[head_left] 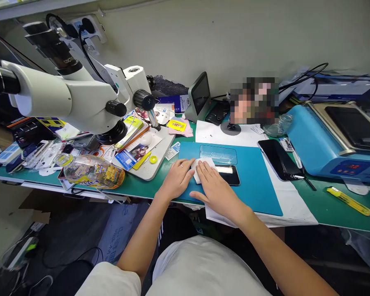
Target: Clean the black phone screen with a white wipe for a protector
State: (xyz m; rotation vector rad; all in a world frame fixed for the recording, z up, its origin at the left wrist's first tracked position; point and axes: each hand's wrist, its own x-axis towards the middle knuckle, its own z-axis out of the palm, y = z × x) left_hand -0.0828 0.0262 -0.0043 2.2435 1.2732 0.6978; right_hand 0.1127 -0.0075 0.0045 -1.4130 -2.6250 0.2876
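A phone point(234, 178) lies screen up on the blue mat point(259, 189), its left part covered by a white wipe point(197, 177) and my right hand. My right hand point(217, 187) rests flat on the wipe, fingers stretched forward and thumb out to the side. Beside it, at the phone's left end, is my left hand point(177, 177), with a ring on one finger. Its fingers reach out along the wipe's left edge; whether they press on the phone is hidden. Just behind the phone lies a clear glass sheet point(218, 154).
A microscope point(89, 102) overhangs the left side, above a plastic bottle point(92, 170) and scattered packets. To the right are a second dark phone point(279, 160), a blue heating machine point(320, 144) and a yellow cutter knife point(349, 201). A small display point(199, 96) stands behind.
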